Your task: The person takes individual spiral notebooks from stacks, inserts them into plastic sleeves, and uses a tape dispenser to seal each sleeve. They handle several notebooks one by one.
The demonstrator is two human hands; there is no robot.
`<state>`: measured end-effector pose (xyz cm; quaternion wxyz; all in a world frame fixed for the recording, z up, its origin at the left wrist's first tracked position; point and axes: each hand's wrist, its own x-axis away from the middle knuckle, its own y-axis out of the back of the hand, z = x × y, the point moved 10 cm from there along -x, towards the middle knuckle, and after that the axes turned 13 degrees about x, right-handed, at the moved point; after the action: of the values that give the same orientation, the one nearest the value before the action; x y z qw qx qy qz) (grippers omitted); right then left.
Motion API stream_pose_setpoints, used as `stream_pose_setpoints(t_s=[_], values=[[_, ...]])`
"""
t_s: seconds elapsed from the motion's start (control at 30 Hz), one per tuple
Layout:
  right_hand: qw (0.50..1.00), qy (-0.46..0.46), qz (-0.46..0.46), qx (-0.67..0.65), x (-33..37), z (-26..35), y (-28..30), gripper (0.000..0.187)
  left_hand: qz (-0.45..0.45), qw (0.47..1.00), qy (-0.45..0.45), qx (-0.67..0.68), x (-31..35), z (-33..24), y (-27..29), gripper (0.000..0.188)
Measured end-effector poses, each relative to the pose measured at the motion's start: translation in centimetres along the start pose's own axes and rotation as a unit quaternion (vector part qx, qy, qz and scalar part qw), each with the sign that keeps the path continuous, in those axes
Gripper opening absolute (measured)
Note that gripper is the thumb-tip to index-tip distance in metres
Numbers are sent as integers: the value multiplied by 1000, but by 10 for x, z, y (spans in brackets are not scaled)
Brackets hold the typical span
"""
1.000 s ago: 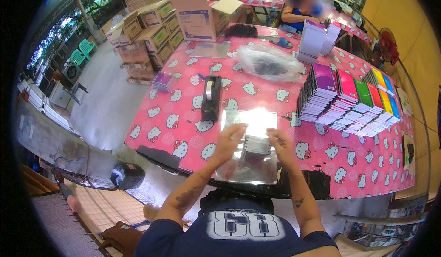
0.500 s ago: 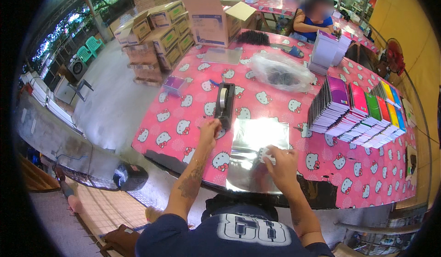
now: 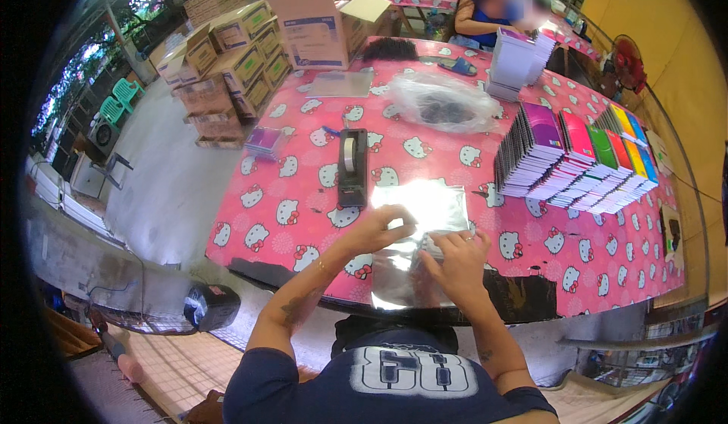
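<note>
A shiny clear plastic sheet (image 3: 390, 276) lies at the table's near edge under both hands, bright with glare. My right hand (image 3: 459, 261) grips what looks like a small spiral-bound notebook (image 3: 429, 248) on it; the fingers cover most of it. Just to its left, my left hand (image 3: 385, 228) reaches over the sheet. Its thumb and fingers are curled together, and anything between them is too small or blurred to see. Beyond the left hand stands a black tape dispenser (image 3: 353, 174) with a roll of tape in it.
Rows of stacked spiral notebooks (image 3: 542, 147) stand on the right. Farther back are a plastic bag (image 3: 444, 104), white stacks (image 3: 511, 64), an open carton (image 3: 315, 37) and a wrapped purple pack (image 3: 264, 142). A person (image 3: 485, 15) sits across the table; a red fan (image 3: 626, 64) stands right.
My left hand has left the front of the tape dispenser and moved right, over the plastic sheet beside my right hand. My right hand stays at the small notebook. The view has shifted slightly.
</note>
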<state>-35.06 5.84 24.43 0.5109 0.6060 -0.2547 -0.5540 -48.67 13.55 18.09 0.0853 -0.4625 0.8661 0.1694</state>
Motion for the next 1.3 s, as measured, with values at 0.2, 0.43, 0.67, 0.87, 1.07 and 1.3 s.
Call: stream_pose_setpoints(t_s=[0.2,0.43,0.67,0.87,1.07,1.3], values=[[999,18,45,-13,-1,2,-3,40,122,991,-8,-62,-22,6,-14,22],[953,-146,39,-264,43,-111,-19,69,66,995,-8,-76,-23,-17,-10,13],[982,147,18,-121,45,-57,-53,52,71,970,-141,-184,-47,-37,-55,16],[971,107,48,-210,43,-67,-66,50,34,962,-130,-237,-50,-5,-75,49],[904,1,33,-427,43,-104,-80,47,-103,994,-26,8,-48,-19,-47,91],[772,-109,202,-593,12,-110,-139,55,120,876,-157,-441,-16,-75,-104,35]])
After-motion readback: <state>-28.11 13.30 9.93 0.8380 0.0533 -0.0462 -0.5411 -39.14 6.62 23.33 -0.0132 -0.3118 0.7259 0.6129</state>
